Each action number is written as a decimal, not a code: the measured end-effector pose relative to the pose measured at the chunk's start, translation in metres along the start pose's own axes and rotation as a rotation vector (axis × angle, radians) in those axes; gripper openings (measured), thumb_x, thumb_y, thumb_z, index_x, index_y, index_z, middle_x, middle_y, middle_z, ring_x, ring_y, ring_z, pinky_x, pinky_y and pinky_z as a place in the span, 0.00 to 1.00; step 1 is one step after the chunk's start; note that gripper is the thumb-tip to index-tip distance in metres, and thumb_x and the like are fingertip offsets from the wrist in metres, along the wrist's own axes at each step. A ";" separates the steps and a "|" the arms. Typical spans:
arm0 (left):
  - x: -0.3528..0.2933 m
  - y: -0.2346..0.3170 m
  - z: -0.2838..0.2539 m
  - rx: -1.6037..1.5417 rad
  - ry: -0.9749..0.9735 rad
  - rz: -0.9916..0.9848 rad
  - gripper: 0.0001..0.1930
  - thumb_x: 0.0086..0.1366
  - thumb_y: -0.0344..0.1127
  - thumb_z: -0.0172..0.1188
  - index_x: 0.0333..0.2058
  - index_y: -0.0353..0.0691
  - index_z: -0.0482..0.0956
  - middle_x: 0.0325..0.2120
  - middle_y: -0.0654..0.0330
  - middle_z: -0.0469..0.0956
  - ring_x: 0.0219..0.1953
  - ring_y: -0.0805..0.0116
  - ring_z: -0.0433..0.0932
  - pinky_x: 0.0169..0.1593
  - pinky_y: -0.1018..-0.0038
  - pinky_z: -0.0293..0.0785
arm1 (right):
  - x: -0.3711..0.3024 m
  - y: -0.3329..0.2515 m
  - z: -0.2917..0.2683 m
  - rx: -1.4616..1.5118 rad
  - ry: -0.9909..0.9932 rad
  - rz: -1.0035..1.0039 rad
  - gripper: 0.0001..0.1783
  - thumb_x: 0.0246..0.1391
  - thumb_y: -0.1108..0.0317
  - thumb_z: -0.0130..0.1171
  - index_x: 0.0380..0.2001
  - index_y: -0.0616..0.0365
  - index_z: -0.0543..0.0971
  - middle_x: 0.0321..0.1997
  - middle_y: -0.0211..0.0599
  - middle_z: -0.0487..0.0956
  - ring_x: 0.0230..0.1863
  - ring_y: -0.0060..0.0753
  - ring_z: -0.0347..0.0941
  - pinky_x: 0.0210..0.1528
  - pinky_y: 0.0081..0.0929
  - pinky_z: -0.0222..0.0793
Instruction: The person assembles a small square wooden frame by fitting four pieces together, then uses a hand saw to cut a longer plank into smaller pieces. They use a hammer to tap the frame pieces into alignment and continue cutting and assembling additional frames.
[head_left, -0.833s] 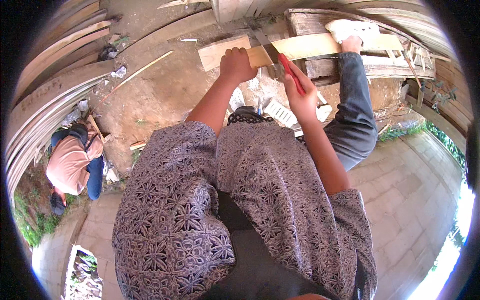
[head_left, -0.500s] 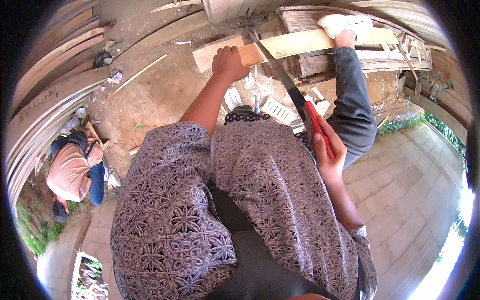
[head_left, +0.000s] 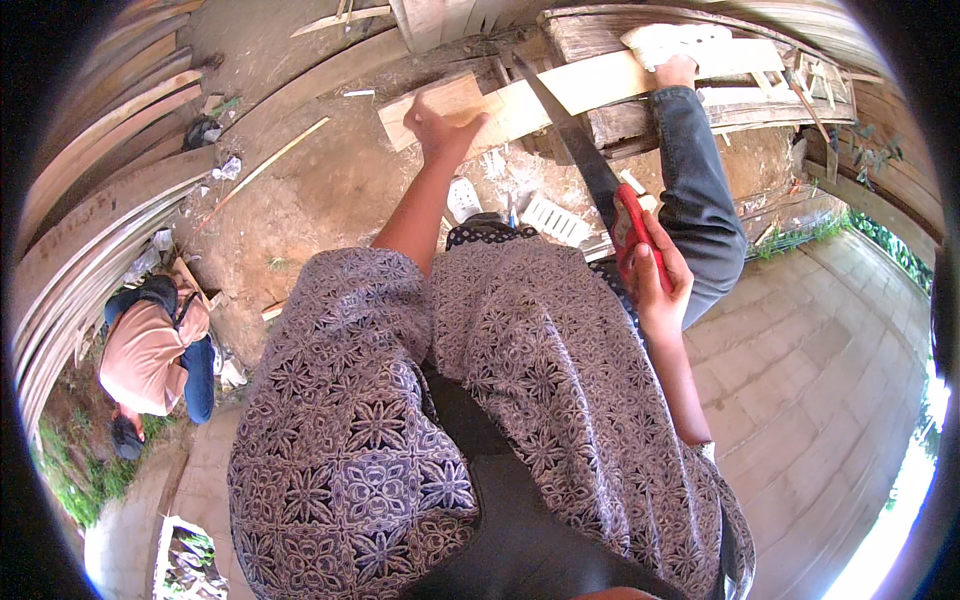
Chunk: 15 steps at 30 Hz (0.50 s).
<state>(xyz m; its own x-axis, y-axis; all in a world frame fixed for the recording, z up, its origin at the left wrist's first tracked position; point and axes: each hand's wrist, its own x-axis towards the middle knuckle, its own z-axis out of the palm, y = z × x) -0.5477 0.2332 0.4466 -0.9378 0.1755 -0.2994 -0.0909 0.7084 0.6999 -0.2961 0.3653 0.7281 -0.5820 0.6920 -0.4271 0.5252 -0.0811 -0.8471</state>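
A long pale board (head_left: 600, 82) lies across a weathered wooden support, and my right foot in a white clog (head_left: 668, 42) stands on it. My right hand (head_left: 665, 285) is wrapped round the red handle of a handsaw (head_left: 585, 155). The dark blade slants away from me and crosses the board left of the support. By the board's left end is my left hand (head_left: 445, 132), fingers and thumb apart. Whether its palm touches the board cannot be made out. Behind that hand lies a shorter, wider piece of board (head_left: 398, 118).
The old wooden support (head_left: 625, 130) stands at the far right. A white slotted plastic piece (head_left: 556, 219) and scraps lie on the dirt floor beside my other white clog (head_left: 463, 198). Stacked planks line the left. Another person (head_left: 150, 355) is bent down at the left.
My left hand has loosened its grip on the board's left end, and its fingers have spread. The saw has moved slightly forward, still held in my right hand.
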 end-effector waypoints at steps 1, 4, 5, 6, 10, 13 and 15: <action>0.002 -0.009 0.007 -0.139 0.049 -0.168 0.64 0.40 0.56 0.79 0.66 0.35 0.45 0.58 0.42 0.59 0.60 0.47 0.61 0.61 0.54 0.66 | -0.002 0.007 -0.001 -0.010 -0.002 -0.019 0.22 0.63 0.67 0.57 0.58 0.66 0.73 0.43 0.28 0.78 0.34 0.13 0.68 0.39 0.13 0.65; -0.002 -0.024 0.011 -0.511 -0.222 -0.494 0.45 0.46 0.49 0.78 0.57 0.32 0.65 0.49 0.47 0.74 0.48 0.55 0.75 0.48 0.61 0.75 | -0.008 0.005 0.000 -0.079 0.000 -0.017 0.23 0.63 0.67 0.57 0.58 0.65 0.73 0.45 0.29 0.79 0.38 0.15 0.70 0.43 0.14 0.66; -0.005 -0.026 0.009 -0.589 -0.341 -0.559 0.40 0.48 0.48 0.77 0.54 0.31 0.70 0.47 0.49 0.77 0.45 0.57 0.78 0.45 0.63 0.76 | -0.008 0.008 0.000 -0.081 0.005 -0.036 0.23 0.63 0.66 0.57 0.58 0.65 0.73 0.46 0.30 0.79 0.40 0.15 0.71 0.44 0.15 0.66; -0.007 -0.025 0.009 -0.605 -0.336 -0.538 0.36 0.49 0.47 0.77 0.51 0.31 0.73 0.44 0.50 0.78 0.44 0.58 0.79 0.45 0.64 0.76 | -0.008 0.012 -0.001 -0.082 0.009 -0.055 0.23 0.63 0.66 0.58 0.58 0.65 0.73 0.46 0.31 0.79 0.41 0.16 0.71 0.46 0.15 0.66; -0.018 0.012 -0.016 -0.597 -0.285 -0.451 0.27 0.51 0.45 0.76 0.43 0.31 0.80 0.38 0.54 0.82 0.39 0.63 0.81 0.43 0.67 0.76 | -0.008 0.020 -0.007 -0.126 0.016 -0.123 0.23 0.63 0.66 0.58 0.58 0.65 0.73 0.49 0.34 0.80 0.44 0.17 0.72 0.49 0.17 0.67; -0.017 0.013 -0.018 -0.581 -0.254 -0.415 0.24 0.51 0.44 0.76 0.39 0.31 0.82 0.37 0.54 0.83 0.37 0.64 0.81 0.42 0.69 0.76 | -0.013 0.025 -0.009 0.000 0.008 0.015 0.23 0.63 0.65 0.58 0.58 0.65 0.73 0.51 0.36 0.79 0.46 0.19 0.72 0.51 0.18 0.67; -0.016 0.010 -0.016 -0.560 -0.226 -0.374 0.23 0.51 0.44 0.76 0.38 0.31 0.83 0.36 0.54 0.83 0.36 0.64 0.82 0.41 0.69 0.76 | -0.017 0.022 -0.010 -0.002 0.006 0.028 0.23 0.63 0.65 0.58 0.58 0.65 0.73 0.51 0.36 0.79 0.47 0.20 0.72 0.52 0.19 0.66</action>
<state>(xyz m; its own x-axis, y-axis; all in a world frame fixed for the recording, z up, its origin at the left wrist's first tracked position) -0.5387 0.2260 0.4686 -0.7231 0.1701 -0.6695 -0.6087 0.3015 0.7339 -0.2687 0.3590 0.7198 -0.5636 0.6937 -0.4484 0.5421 -0.0989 -0.8344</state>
